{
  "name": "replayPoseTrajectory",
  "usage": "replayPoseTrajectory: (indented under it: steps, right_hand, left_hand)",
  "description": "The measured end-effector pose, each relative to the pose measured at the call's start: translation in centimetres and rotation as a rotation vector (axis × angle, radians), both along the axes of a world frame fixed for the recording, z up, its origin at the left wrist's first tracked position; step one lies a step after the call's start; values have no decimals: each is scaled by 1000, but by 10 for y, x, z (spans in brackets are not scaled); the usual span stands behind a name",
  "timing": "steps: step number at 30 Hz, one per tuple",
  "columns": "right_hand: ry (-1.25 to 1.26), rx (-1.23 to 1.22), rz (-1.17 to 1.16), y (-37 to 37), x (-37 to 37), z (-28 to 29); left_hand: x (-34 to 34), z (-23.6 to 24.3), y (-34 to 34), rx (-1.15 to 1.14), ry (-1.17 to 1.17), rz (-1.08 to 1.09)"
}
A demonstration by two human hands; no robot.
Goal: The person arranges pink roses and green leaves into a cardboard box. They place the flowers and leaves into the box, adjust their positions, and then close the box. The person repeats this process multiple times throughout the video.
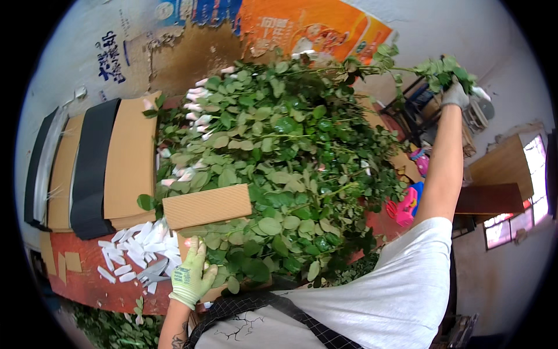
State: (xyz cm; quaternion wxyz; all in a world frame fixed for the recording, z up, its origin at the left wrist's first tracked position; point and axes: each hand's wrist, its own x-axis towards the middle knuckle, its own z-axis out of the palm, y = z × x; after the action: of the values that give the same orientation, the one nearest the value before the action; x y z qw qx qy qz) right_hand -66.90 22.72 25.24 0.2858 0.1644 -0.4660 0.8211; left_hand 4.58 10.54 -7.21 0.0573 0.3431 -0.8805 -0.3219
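A large heap of leafy rose stems (279,139) covers the middle of the table, with pale pink buds in white sleeves (195,107) along its left side. My right hand (455,96), in a greyish glove, is stretched far out to the upper right. It grips a long leafy rose stem (401,68) that reaches back toward the heap; its fingers are partly behind leaves. My left hand (195,278), in a pale green glove with bare fingertips, rests at the table's near edge. Its fingers are extended beside a small cardboard piece (185,245) and the lower leaves.
A corrugated cardboard strip (207,206) lies on the heap. To the left are loose white foam sleeves (136,247), grey pliers (153,272) and stacks of brown cardboard (132,157) and black sheets (93,168). A pink tape dispenser (405,210) sits at right. More foliage (116,326) lies below the table (81,285).
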Motion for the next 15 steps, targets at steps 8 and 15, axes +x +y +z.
replayPoseTrajectory:
  steps: [8, 15]
  right_hand:
    - [-5, 566, -355, 106, 2, -43]
    - [467, 556, -334, 95, 125, 33]
  left_hand:
    - [-5, -11, -7, -56, 39, -115]
    - [16, -4, -4, -72, 16, -138]
